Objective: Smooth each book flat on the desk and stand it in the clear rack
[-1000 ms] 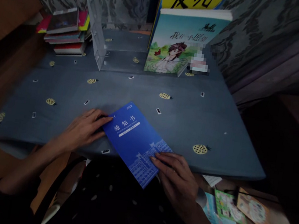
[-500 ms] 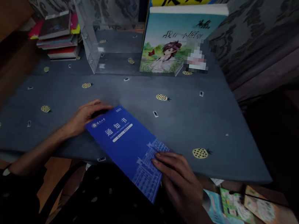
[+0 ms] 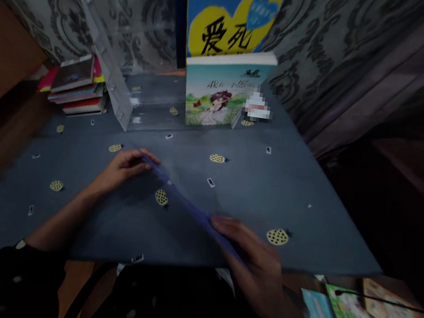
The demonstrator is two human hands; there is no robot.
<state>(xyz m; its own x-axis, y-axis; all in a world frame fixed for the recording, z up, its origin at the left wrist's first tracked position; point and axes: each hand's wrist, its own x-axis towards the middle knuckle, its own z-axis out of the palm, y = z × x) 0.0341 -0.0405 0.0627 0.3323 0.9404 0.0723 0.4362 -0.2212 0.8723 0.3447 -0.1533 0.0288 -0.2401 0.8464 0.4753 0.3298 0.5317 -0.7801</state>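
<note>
A thin blue booklet (image 3: 191, 208) is tilted nearly edge-on above the table, so its printed cover is out of sight and it looks like a slanting strip. Its far left end is pinched between the thumb and fingers of my left hand (image 3: 123, 168). My right hand (image 3: 255, 257) grips the nearer right end, fingers along the top edge. Beneath lies a grey-blue tablecloth (image 3: 245, 200) printed with pineapples and small labels.
A clear acrylic rack (image 3: 108, 68) stands at the back, with a green-blue book (image 3: 222, 110) and a yellow-and-blue book (image 3: 202, 2) upright in it. Stacked books (image 3: 77, 90) sit back left. Colourful booklets (image 3: 358, 311) lie below the table's right edge.
The booklet has turned from cover facing me to nearly edge-on, lifted by both hands. My view has tilted up, showing more of the upright books.
</note>
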